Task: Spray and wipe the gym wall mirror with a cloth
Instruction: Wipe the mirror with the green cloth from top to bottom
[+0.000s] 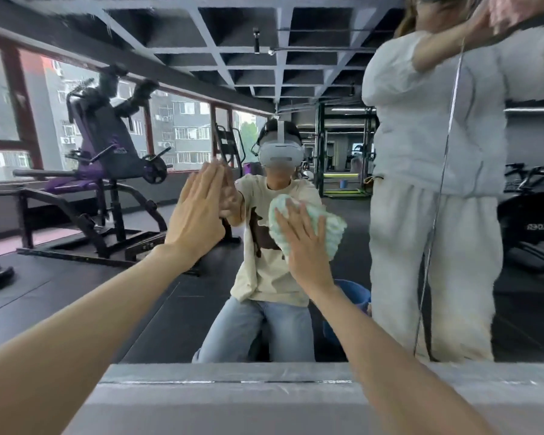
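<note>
While the right hand (305, 246) presses the cloth (328, 226) flat against the mirror (139, 293), the left hand (198, 215) lies open on the glass beside it, fingers straight and together, apparently as a brace. The right hand's fingers are also straight, spread over the cloth rather than curled around it. The step in hand looks like wiping. To do it well, I would press evenly through the whole palm, work in overlapping passes, and then lift the left hand and wipe where it rested, since a bare palm likely leaves marks. The pale green cloth is bunched into a rough oblong at about chest height in the reflection, just left of the vertical seam (446, 152). Its long axis slants from upper left to lower right. No spray bottle is in view.
</note>
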Available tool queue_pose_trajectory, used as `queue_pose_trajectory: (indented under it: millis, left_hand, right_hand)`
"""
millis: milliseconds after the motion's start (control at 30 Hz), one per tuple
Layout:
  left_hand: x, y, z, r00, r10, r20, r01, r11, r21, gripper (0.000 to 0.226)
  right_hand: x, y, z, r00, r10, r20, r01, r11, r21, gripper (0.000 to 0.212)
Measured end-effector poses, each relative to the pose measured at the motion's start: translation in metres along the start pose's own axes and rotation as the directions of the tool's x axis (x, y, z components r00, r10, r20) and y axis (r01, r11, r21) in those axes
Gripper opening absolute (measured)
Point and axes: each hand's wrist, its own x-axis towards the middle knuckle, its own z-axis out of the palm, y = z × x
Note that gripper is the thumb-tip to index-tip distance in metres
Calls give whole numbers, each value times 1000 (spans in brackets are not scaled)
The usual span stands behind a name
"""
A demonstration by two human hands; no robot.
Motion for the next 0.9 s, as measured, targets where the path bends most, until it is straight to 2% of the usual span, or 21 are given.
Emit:
queue_pose_trajectory:
  millis: [67, 100, 133, 167, 200, 233, 267, 300, 333, 367, 433, 467, 500, 533, 567, 600, 633, 667, 700, 767, 900]
  left_hand:
    - [-6, 12, 3, 997, 72, 14, -72, 997, 27, 83]
    - [-7, 17, 3, 994, 106, 22, -107, 994, 34, 83]
    - [-8, 20, 2, 991, 130, 28, -131, 991, 40, 81]
    - [-7, 21, 1, 989, 146, 29, -147, 988, 44, 79]
    - [-6, 22, 1, 988, 147, 34, -149, 988, 50, 76]
    - [-5, 23, 2, 988, 149, 46, -152, 987, 61, 73]
    - [-4, 24, 4, 986, 156, 62, -160, 984, 74, 71]
    - [-3, 26, 7, 983, 166, 76, -172, 981, 91, 70]
    - [-3, 28, 10, 981, 177, 82, -185, 978, 101, 70]
    - [-3, 32, 13, 979, 181, 93, -190, 976, 106, 71]
    - [-6, 39, 18, 976, 184, 116, -196, 976, 100, 73]
    - [-8, 42, 21, 973, 192, 127, -204, 975, 92, 75]
    - [-10, 44, 23, 971, 199, 130, -211, 974, 79, 76]
    - [-12, 45, 25, 971, 204, 126, -213, 975, 63, 76]
    - [-13, 46, 26, 973, 203, 112, -209, 977, 43, 75]
    - [-13, 47, 28, 976, 197, 96, -200, 979, 24, 74]
    - [-14, 48, 30, 979, 185, 89, -187, 982, 13, 73]
    - [-15, 49, 32, 981, 174, 89, -176, 984, 10, 72]
    - [-16, 51, 35, 981, 172, 95, -173, 985, 8, 73]
    - [-19, 53, 41, 977, 184, 107, -186, 982, 15, 73]
    - [-18, 55, 50, 971, 217, 101, -222, 974, 47, 79]
  right_hand:
    - [1, 27, -6, 950, -295, 106, 304, 950, -75, 96]
    - [7, 45, -16, 944, -317, 92, 326, 939, -111, 88]
    - [13, 59, -28, 974, -226, 28, 228, 969, -96, 75]
    - [18, 75, -41, 998, 9, -66, -11, 999, -34, 64]
    - [22, 90, -51, 933, 325, -153, -318, 946, 68, 62]
    - [24, 103, -57, 768, 612, -187, -585, 790, 184, 65]
    - [26, 107, -59, 584, 790, -186, -746, 612, 261, 69]
    - [28, 101, -57, 465, 868, -173, -820, 496, 286, 71]
    - [29, 91, -53, 469, 865, -181, -818, 502, 279, 71]
    - [26, 78, -47, 582, 784, -215, -743, 621, 249, 71]
    - [3, 59, -25, 920, 340, -196, -336, 940, 58, 77]
    - [-13, 60, -16, 983, 133, -126, -140, 989, -44, 83]
    - [-24, 69, -11, 997, 51, -65, -57, 995, -84, 86]
    - [-35, 81, -12, 994, 104, -44, -107, 993, -51, 85]
    - [-43, 91, -15, 960, 273, -68, -271, 962, 34, 83]
    - [-47, 97, -19, 859, 502, -99, -489, 863, 126, 80]
    - [-51, 100, -22, 707, 698, -113, -672, 713, 201, 79]
    - [-53, 98, -22, 580, 806, -119, -769, 590, 248, 78]
    - [-53, 95, -22, 513, 849, -125, -807, 527, 267, 77]
    - [-47, 91, -22, 512, 851, -115, -812, 523, 260, 75]
    - [-21, 88, -36, 723, 685, -91, -654, 721, 228, 78]
